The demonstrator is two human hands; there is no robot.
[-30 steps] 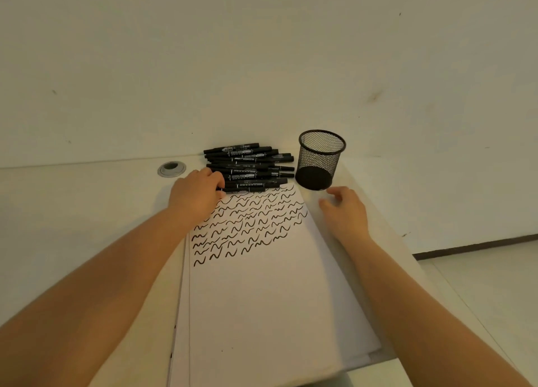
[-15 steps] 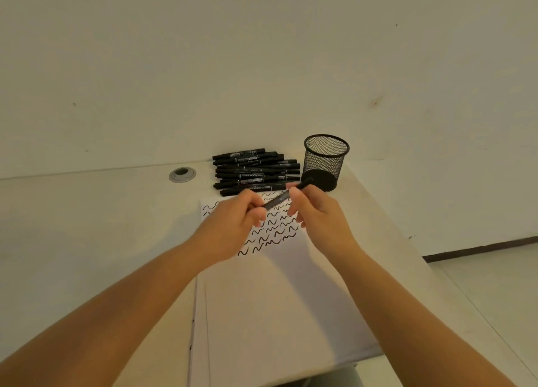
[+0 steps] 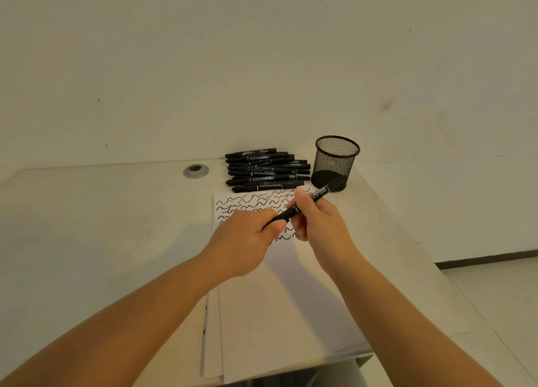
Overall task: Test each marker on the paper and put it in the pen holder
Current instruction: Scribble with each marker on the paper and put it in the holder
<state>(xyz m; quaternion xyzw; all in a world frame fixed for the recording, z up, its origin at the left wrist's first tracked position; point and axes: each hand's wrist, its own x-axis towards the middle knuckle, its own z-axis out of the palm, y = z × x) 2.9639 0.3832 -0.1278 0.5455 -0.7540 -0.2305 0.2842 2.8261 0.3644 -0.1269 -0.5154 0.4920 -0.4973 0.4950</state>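
A black marker (image 3: 316,196) is held slanted above the paper (image 3: 279,293) by both hands. My left hand (image 3: 246,238) grips its near end, where the cap sits. My right hand (image 3: 317,220) grips the barrel, whose far end points toward the pen holder (image 3: 336,162). That holder is a black mesh cup standing at the paper's far right, and it looks empty. A pile of several black markers (image 3: 266,171) lies just beyond the paper. Wavy black test lines fill the paper's far part, partly hidden by my hands.
The paper is a stack of white sheets reaching the desk's near edge. A round cable grommet (image 3: 196,171) sits in the desk left of the pile. The wall rises right behind the desk, and the desk's right edge drops to the floor.
My left hand took one marker from the pile and brought it over the paper. My right hand left the desk by the holder and joined it on the marker.
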